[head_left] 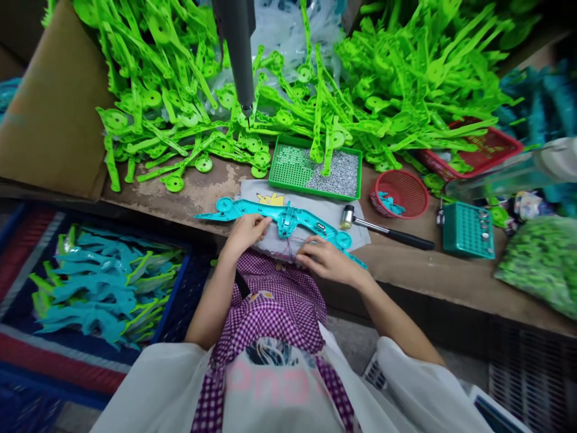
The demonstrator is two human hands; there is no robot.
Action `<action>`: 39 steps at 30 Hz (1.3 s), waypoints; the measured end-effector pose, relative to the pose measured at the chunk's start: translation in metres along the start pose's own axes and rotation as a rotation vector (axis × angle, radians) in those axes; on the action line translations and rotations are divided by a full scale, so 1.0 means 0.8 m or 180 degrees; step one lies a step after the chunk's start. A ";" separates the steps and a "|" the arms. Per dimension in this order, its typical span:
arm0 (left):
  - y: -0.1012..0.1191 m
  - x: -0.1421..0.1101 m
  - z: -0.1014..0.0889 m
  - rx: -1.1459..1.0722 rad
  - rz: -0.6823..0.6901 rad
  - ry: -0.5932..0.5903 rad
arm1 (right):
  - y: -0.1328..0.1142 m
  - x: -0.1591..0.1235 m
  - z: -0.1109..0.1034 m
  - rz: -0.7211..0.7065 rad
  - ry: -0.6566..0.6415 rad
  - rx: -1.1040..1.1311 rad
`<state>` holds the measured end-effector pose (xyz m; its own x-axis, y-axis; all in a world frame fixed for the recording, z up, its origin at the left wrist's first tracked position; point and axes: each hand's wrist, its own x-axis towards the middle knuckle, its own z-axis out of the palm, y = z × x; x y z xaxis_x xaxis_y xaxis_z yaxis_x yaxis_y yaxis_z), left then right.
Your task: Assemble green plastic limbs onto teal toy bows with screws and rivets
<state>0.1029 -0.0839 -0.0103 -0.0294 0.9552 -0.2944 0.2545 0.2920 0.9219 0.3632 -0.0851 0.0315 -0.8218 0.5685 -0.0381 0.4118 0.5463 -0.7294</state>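
Observation:
A bright blue plastic toy bow half [311, 220] lies across a pale cloth [358, 236] in front of me, its hollow inner side up. My left hand [249, 233] is at its left arm, thumb and fingers pinched together at the lower edge. Thin dark wires [289, 248] hang from the middle of the bow toward my lap. Close to them is my right hand [328, 260], fingers bent and closed around the wire ends, just below the bow's right arm. The fingertips of this hand are partly hidden.
A hammer [387, 230] lies right of the bow. Behind are a green tray [276, 171] of small metal pieces, a red basket [417, 201] and heaped green parts [406, 90]. A powered screwdriver [241, 60] hangs overhead. A blue crate [178, 282] of parts stands lower left.

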 end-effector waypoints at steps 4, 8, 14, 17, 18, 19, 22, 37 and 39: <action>-0.003 0.009 0.005 -0.0015 0.0018 -0.0031 | -0.012 0.001 -0.028 0.0321 0.0497 0.0048; -0.007 0.009 0.000 -0.0030 -0.0026 -0.0166 | -0.013 0.018 0.004 0.0121 0.0610 -0.0124; 0.002 0.005 -0.004 -0.1681 -0.0872 -0.0644 | -0.004 0.000 0.039 -0.0535 -0.0218 0.0043; 0.013 0.004 -0.004 -0.2501 -0.1379 -0.0521 | 0.004 -0.001 0.020 -0.0307 0.0378 0.0345; 0.017 0.004 -0.004 -0.2617 -0.1519 -0.0467 | 0.010 0.003 0.014 -0.0066 0.0783 0.0392; 0.020 0.004 -0.004 -0.2686 -0.1630 -0.0427 | 0.017 0.010 0.010 0.0176 0.1159 0.0390; 0.028 0.005 -0.001 -0.2905 -0.1657 -0.0488 | 0.039 0.031 0.009 0.0418 0.1458 0.0233; 0.006 0.012 0.017 -0.2336 -0.0857 -0.0902 | 0.017 0.007 -0.018 0.0902 0.1066 -0.0608; 0.003 0.013 0.015 -0.2316 -0.0855 -0.0965 | 0.017 0.008 -0.017 0.0992 0.0902 -0.0791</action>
<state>0.1148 -0.0736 -0.0143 0.2880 0.8248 -0.4866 -0.4154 0.5654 0.7125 0.3689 -0.0658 0.0303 -0.5191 0.8546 -0.0163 0.7311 0.4341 -0.5264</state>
